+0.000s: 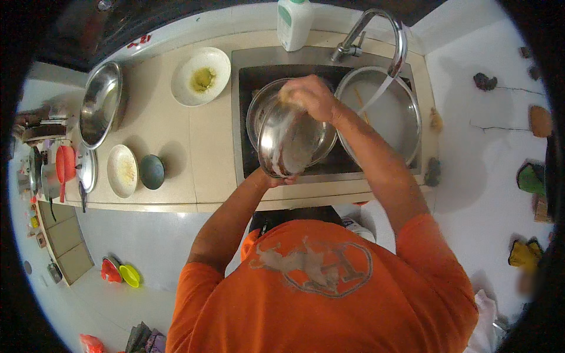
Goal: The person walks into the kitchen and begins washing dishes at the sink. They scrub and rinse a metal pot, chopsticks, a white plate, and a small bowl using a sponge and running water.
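My left hand point(278, 178) grips the lower rim of a tilted stainless steel bowl point(287, 141) over the sink. My right hand point(309, 97) is curled at the upper rim of that bowl, around something tan and blurred that looks like a scrubber. Under it, a second metal basin point(256, 106) sits in the left part of the sink. At the right, a large metal basin point(393, 132) holds cloudy water and what looks like a chopstick point(362, 106). Water runs into it from the chrome faucet point(399, 53).
A white plastic bottle point(293, 26) stands behind the sink. On the counter point(176, 128) at left are a plate with greenish residue point(202, 77), an oval-looking stained plate point(123, 171), a small dark bowl point(152, 172), a steel basin point(101, 106) and a red pan point(65, 163).
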`<state>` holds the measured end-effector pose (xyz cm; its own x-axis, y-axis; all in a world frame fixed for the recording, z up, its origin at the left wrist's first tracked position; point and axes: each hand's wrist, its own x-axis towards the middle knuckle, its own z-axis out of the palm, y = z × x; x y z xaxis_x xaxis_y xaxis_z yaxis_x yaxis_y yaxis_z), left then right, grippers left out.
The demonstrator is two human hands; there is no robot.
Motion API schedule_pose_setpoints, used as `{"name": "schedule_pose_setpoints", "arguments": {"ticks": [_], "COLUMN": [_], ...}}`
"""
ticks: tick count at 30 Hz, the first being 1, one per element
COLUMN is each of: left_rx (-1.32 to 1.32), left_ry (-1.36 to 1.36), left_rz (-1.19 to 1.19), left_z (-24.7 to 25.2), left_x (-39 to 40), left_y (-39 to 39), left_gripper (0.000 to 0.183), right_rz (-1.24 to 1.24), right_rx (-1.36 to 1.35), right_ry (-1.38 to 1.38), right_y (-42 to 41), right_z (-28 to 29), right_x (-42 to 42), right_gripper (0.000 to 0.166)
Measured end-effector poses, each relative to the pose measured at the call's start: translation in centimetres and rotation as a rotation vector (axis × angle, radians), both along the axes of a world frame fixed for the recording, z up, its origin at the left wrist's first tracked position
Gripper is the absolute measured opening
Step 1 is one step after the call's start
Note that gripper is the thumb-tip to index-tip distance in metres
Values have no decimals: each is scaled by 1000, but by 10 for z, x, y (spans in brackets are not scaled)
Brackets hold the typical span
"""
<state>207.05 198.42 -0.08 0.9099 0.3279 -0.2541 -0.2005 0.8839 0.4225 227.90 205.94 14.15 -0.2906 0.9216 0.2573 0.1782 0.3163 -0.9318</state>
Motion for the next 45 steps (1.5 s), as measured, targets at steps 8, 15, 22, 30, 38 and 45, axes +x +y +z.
{"name": "schedule_pose_setpoints", "arguments": {"ticks": [8,15,22,30,38,45], "left_rx": [-348,-74,-179,-39,-11,-138], "left_ry": [81,252,-235,-11,16,78], "left_rz": [-210,13,384,451,543,329], "left_z": [24,-15,35,21,27,12], "left_x": [-15,-36,11,26,31,18], "left_y": [6,-22,0,17,-8,4], "left_gripper": [53,49,61,60,59,58], "right_rz": [407,84,-763,-636,-385,-514], "right_rx": [900,354,-1048,-380,-274,-173], "right_ry": [-578,-198,738,203,-74,-186], "right_y": [-52,-18,-48,-130,-52,-127], "right_z": [18,6,-77,-70,-50,-62], "right_x": [-81,-48,-55,-107,-66,-98], "right_gripper": [17,19,40,57,56,51]}}
